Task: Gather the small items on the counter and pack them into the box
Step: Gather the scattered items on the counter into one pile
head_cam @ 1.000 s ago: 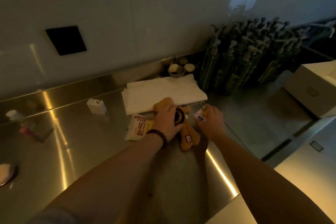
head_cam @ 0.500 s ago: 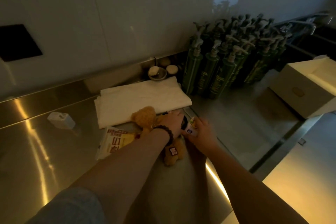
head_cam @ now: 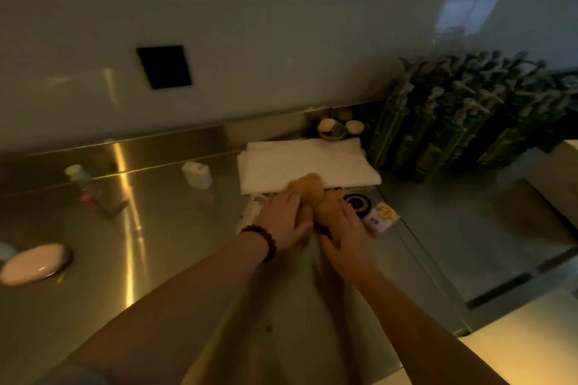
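Hands both on plush toy (head_cam: 308, 194), mid bench (head_cam: 156, 259). L hand (head_cam: 283, 219) w/ bead bracelet (head_cam: 261, 241) lies flat, fingers spread, on toy's left side; R hand (head_cam: 342, 228) flat on its right side, fingers loose, not curled round anything. Blurry, so real grip can't be told. Toy's top end overlaps folded white cloth (head_cam: 306, 162). Black ring thing (head_cam: 356, 201) & small white packet (head_cam: 383, 217) just right of R hand. Printed pouch (head_cam: 255, 205) mostly hidden under L hand. White charger (head_cam: 197, 173) left of cloth. Green pump bottles (head_cam: 453, 122) at back right. Box corner (head_cam: 570, 147) at far right edge, well apart from toy.
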